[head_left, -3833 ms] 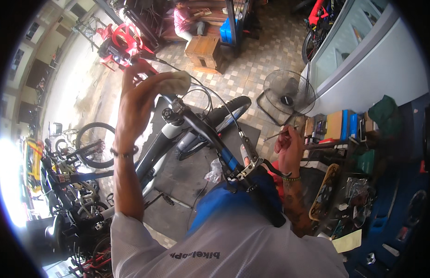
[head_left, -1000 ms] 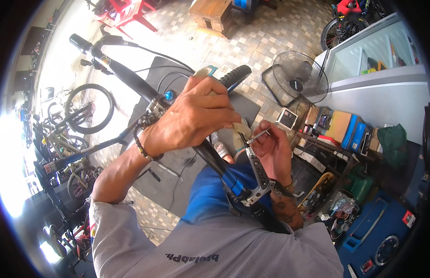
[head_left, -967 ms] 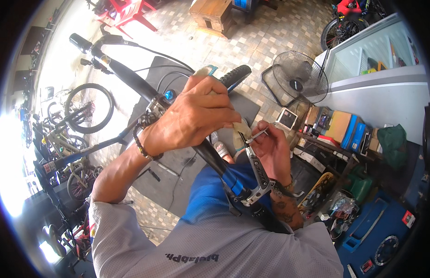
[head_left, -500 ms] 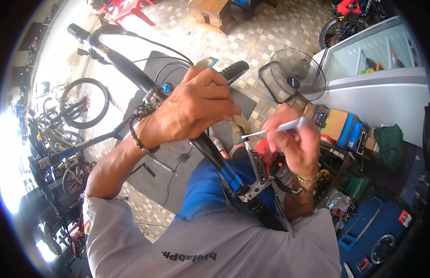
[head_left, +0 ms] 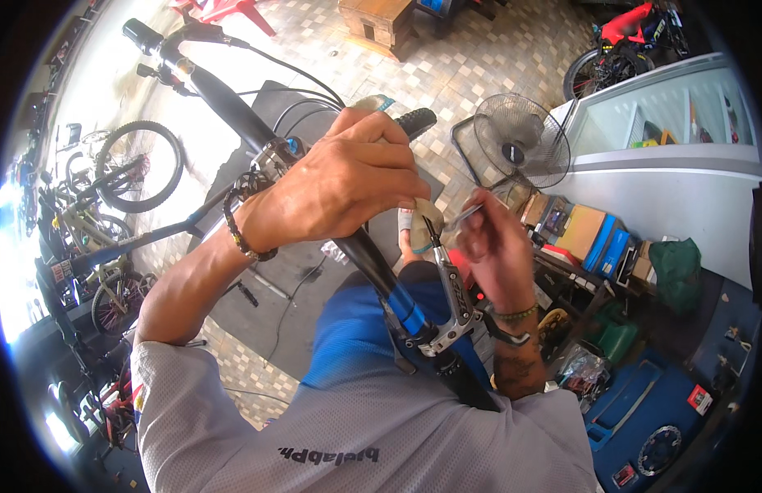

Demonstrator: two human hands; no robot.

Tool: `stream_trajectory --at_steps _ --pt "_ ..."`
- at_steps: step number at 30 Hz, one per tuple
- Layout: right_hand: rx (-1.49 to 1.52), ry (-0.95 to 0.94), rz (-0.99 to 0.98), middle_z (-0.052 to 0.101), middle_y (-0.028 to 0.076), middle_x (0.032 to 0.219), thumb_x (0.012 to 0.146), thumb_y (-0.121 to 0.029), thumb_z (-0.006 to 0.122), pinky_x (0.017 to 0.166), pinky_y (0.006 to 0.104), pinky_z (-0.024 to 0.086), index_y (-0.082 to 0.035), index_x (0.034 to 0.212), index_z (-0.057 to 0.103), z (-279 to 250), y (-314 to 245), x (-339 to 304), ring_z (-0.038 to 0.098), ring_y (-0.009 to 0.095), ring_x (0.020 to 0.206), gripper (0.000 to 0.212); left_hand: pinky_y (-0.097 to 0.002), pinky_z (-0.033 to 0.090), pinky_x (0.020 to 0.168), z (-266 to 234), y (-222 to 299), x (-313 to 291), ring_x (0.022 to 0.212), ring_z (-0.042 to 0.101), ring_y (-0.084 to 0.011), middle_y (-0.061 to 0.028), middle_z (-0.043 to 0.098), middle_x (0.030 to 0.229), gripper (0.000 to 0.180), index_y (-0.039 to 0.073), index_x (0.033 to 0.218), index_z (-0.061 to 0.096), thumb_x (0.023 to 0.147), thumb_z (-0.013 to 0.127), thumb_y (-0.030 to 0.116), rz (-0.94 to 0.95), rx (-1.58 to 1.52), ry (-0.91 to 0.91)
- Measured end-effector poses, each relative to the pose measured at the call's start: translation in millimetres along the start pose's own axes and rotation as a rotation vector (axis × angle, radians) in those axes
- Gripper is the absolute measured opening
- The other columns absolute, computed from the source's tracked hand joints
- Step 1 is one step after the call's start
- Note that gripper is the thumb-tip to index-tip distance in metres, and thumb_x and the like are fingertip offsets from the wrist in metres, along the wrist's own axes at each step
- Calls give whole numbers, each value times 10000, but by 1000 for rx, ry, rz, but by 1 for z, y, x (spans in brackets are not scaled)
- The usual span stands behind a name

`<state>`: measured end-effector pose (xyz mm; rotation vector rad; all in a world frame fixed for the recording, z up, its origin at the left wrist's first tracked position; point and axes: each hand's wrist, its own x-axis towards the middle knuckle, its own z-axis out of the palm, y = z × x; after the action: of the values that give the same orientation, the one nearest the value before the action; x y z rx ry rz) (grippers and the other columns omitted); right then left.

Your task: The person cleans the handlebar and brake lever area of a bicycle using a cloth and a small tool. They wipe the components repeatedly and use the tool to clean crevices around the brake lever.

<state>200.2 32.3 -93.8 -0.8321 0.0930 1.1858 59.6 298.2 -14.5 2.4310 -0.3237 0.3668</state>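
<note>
Head view: on the far left, another bike (head_left: 141,167) is parked. Next comes the black handlebar (head_left: 233,107); the left hand (head_left: 340,181) is in the way and hides part of it. That hand's grip is tight on a pale cloth (head_left: 419,223), which pokes out by the tip of the brake lever (head_left: 456,294). The right hand (head_left: 497,251) is near, its grip pinching a thin metal tool (head_left: 465,217) that looks blurry. Past it stand a fan (head_left: 512,154) and, farther right, a tan box (head_left: 580,232) and a blue box (head_left: 607,246).
</note>
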Motion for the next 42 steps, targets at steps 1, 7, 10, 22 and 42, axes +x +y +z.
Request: stream_trajectory --at_steps 1,7,10,22,42 --pt "51 -15 64 643 13 913 1197 -325 570 663 302 470 -46 1286 651 3 8 -2 568 116 706 304 -500 414 1081 1 0 -1 1112 610 -285 -49 726 1009 199 80 1097 815 983 759 235 -9 -4 -3" --pt "266 -65 235 571 -53 906 1221 -310 520 649 213 398 -58 1253 640 10 29 -3 459 41 679 281 -437 446 1022 -1 2 0 1111 618 -258 -6 733 1045 214 97 1110 824 935 827 220 -7 46 -1" --pt "312 -91 233 571 -53 905 1225 -297 513 651 205 403 -36 1269 641 8 30 -2 459 38 686 294 -438 447 1023 -1 2 0 1114 621 -259 -10 735 1048 215 96 1113 822 944 822 229 4 39 -3" --pt "399 -339 364 646 -44 923 1213 -326 530 788 371 577 -103 1248 682 0 31 1 587 98 780 272 -439 451 1025 1 1 -1 1100 619 -261 -18 729 1037 220 91 1113 820 959 808 247 22 48 14" --pt "-217 -171 -374 668 73 827 1174 -378 610 604 279 496 19 1135 664 37 -43 -13 582 124 640 402 -450 453 1015 1 0 -2 1108 622 -265 -25 721 1048 215 87 1115 816 951 813 225 39 28 35"
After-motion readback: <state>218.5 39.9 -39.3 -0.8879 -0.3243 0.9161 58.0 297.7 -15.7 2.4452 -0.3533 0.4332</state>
